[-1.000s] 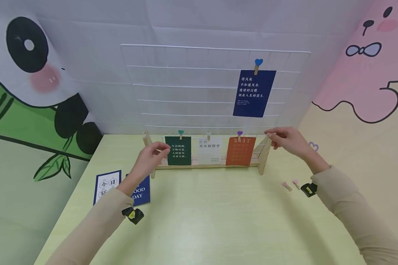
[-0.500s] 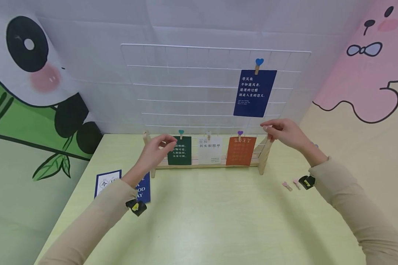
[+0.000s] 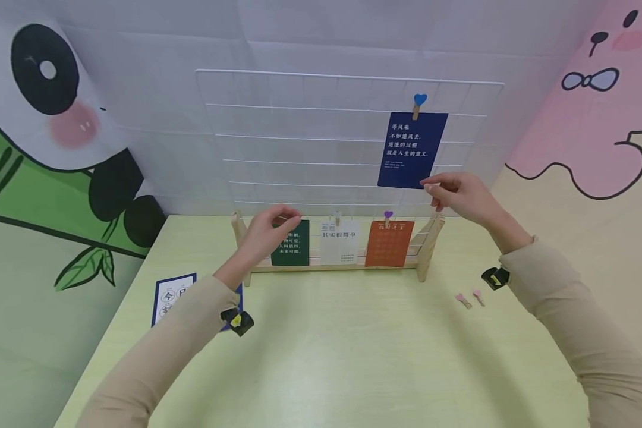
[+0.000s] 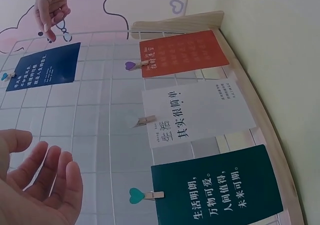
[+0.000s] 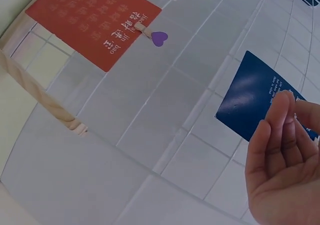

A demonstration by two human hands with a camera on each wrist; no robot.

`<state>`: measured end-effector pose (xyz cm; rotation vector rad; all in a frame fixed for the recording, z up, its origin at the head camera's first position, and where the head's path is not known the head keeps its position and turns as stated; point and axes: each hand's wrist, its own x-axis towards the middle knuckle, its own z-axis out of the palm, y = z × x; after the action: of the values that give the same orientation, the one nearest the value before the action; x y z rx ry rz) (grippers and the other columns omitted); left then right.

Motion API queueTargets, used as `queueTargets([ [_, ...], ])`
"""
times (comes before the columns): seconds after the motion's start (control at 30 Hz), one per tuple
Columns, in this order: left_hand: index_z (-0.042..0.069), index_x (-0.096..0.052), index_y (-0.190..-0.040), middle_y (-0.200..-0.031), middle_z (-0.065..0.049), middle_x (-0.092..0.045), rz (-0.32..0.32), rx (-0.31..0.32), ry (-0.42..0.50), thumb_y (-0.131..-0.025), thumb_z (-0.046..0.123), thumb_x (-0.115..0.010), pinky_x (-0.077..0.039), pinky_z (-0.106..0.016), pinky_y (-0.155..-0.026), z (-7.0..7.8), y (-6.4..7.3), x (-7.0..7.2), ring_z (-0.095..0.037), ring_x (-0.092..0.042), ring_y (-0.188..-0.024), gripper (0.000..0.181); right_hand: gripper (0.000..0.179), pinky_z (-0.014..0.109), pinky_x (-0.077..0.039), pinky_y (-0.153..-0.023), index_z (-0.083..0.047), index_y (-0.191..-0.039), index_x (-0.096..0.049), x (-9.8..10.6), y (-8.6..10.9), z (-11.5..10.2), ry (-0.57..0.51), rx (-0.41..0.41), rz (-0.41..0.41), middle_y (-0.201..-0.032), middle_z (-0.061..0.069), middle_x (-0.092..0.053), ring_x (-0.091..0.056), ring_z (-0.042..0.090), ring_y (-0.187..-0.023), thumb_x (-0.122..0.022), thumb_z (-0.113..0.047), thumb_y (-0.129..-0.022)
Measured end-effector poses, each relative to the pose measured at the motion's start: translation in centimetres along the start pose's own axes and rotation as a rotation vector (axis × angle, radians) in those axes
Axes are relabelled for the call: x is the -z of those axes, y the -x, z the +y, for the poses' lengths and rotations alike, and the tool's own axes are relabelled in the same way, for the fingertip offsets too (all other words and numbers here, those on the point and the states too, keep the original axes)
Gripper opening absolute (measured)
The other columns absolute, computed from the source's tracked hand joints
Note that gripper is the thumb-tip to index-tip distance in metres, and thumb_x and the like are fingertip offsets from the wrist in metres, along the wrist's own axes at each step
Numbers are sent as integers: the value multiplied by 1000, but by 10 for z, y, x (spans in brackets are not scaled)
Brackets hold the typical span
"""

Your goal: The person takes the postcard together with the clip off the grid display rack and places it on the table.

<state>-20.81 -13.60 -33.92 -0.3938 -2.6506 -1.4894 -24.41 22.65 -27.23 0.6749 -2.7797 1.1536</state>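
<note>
My left hand (image 3: 267, 235) hovers in front of the green card (image 3: 290, 252), covering its heart clip in the head view. In the left wrist view its fingers are loosely bent, holding nothing, with a gap to the thumb. My right hand (image 3: 462, 195) is by the lower right corner of the dark blue card (image 3: 413, 151); thumb and fingertips come together with nothing seen between them. A clothespin with a blue heart (image 3: 417, 106) fixes that card high on the white wire grid (image 3: 278, 136). Green, white (image 4: 200, 112) and orange (image 3: 389, 245) cards hang along the grid's bottom.
The grid stands in a wooden base (image 3: 331, 268) at the table's back. Two pink clothespins (image 3: 463, 301) lie on the table at right. At left lie a blue-bordered white card (image 3: 173, 292) and a blue card, mostly hidden behind my left sleeve (image 3: 166, 351).
My left hand has moved up and right, from the green card's left edge to its top. My right hand has risen from the base's right post to beside the dark blue card.
</note>
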Motion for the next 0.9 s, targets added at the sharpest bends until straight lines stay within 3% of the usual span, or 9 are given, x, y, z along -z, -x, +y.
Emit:
queueTargets([
  [0.13, 11, -57, -107, -100, -2, -56, -3, 16, 29, -89, 28, -53, -47, -30, -72, 8, -8, -6, -16, -50, -91, 25, 32, 20, -45, -58, 2, -113, -57, 6, -6, -4, 10, 17, 29, -73, 17, -57, -56, 25, -63, -49, -20, -91],
  [0.37, 8, -57, -108, -100, -3, -56, -5, 19, 85, -89, 25, -53, -48, -32, -75, 21, -23, -17, -17, -50, -91, 26, 35, 20, -44, -62, -2, -116, -56, 17, -14, -16, 17, -21, 80, -74, 12, -59, -56, 20, -66, -48, -26, -91],
  [0.63, 8, -56, -109, -102, -3, -55, -32, 16, 173, -89, 24, -54, -46, -33, -79, 33, -36, -35, -22, -51, -97, 26, 36, 19, -45, -62, -4, -117, -56, 25, -22, -25, 10, -44, 148, -76, 14, -59, -56, 19, -67, -48, -27, -91],
  [0.9, 9, -55, -112, -105, -1, -54, -43, 15, 205, -89, 24, -53, -44, -29, -80, 40, -46, -49, -15, -51, -95, 27, 37, 22, -46, -65, -8, -121, -53, 30, -31, -32, -28, -63, 215, -77, 15, -58, -55, 18, -66, -49, -28, -90],
])
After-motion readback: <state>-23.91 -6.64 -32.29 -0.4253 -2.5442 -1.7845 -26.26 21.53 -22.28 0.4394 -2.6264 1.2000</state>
